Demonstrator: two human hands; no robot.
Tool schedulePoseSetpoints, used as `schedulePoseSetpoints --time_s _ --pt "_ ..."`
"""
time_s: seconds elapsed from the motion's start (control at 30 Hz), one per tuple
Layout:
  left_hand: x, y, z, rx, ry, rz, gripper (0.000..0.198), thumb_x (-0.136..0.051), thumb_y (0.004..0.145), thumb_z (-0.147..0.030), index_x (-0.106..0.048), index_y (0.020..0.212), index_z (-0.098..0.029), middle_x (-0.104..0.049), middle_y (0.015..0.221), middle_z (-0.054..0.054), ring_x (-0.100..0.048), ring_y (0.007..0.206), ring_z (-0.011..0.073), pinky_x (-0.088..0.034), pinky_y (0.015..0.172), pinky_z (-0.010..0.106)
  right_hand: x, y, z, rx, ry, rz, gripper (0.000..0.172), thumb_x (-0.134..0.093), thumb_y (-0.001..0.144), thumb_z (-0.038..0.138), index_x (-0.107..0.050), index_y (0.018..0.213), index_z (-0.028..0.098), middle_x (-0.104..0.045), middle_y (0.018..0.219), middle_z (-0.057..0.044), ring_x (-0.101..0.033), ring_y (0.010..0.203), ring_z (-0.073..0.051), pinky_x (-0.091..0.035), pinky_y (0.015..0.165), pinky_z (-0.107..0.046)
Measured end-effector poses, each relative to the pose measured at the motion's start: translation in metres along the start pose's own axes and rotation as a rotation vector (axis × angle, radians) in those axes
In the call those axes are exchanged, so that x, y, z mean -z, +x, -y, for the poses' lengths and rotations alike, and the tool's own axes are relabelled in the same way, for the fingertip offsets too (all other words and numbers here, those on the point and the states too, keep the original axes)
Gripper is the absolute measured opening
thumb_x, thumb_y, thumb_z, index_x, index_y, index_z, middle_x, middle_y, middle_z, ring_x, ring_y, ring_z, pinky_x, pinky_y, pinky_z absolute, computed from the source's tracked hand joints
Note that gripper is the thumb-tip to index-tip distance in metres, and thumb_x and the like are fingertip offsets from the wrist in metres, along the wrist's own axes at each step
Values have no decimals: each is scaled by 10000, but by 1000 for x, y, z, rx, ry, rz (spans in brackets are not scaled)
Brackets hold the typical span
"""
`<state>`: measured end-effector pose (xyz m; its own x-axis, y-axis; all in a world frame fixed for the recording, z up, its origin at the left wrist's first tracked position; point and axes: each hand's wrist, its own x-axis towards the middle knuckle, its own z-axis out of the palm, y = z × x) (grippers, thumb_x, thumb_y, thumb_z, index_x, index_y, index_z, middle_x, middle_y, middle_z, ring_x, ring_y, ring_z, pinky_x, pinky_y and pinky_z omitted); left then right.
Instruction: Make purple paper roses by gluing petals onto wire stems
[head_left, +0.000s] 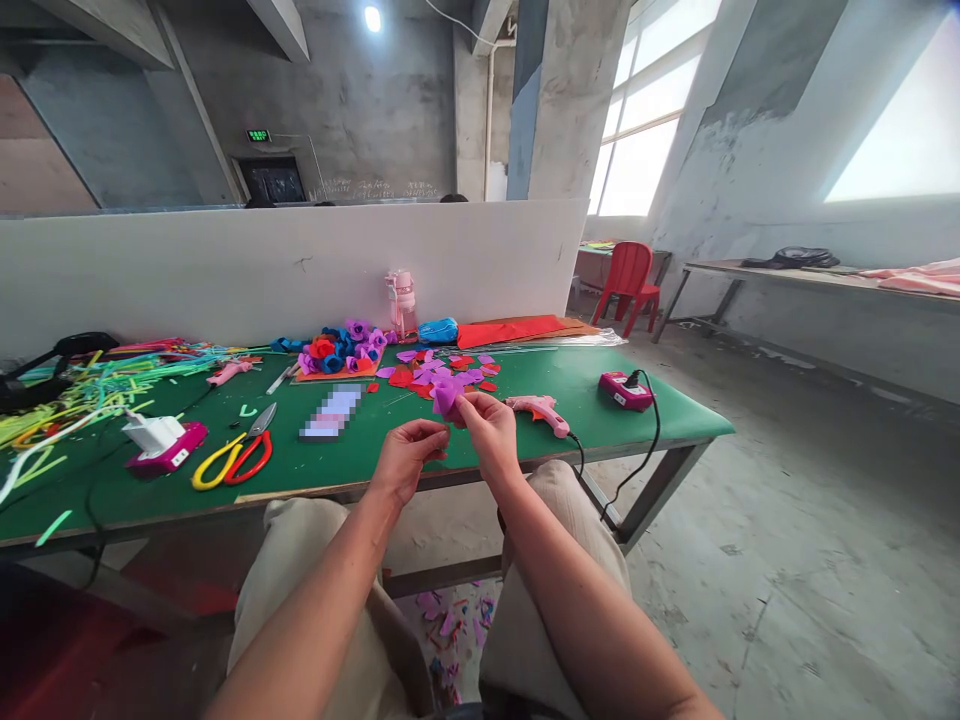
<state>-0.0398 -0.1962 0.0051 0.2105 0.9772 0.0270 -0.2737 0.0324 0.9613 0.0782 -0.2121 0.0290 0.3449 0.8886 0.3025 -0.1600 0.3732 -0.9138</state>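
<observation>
My right hand [489, 432] pinches a purple paper flower [446, 394] between thumb and fingers, above the table's front edge. Close by on the left, my left hand [411, 458] has its fingers curled together near the flower's base; whatever lies between the fingertips is too small to make out. Just beyond the hands, loose purple and red paper petals [429, 372] lie scattered. A pink glue gun [541, 412] rests on the table to the right of my right hand. Farther back on the left is a pile of purple, blue and red paper flowers [341, 348].
Scissors [238, 458] with yellow and red handles lie left on the green table [397, 455]. Power sockets [166, 445] stand at left, and another socket [626, 391] at right with its cable hanging down. Behind are a pink bottle [401, 302], red paper sheets [510, 331] and a white partition [300, 260].
</observation>
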Motion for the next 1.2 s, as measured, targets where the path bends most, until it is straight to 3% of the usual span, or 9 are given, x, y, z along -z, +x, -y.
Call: schedulePoseSetpoints --time_s 0.37,1.2 --pt "0 0 2 -10 -39 -34 274 -830 487 -298 -683 655 -140 -626 636 3 -554 611 100 -491 570 231 -1 0 -5 12 37 16 227 -608 699 381 -633 650 161 -583 572 12 -505 544 -116 -414 552 -238" --pt "-5 -1 1 0 -44 -84 299 -838 450 -305 -675 631 -131 -605 606 1 -544 560 94 -502 556 249 0 0 -7 93 -121 -15 222 -556 735 345 -645 636 168 -629 583 4 -555 571 -134 -419 577 -240"
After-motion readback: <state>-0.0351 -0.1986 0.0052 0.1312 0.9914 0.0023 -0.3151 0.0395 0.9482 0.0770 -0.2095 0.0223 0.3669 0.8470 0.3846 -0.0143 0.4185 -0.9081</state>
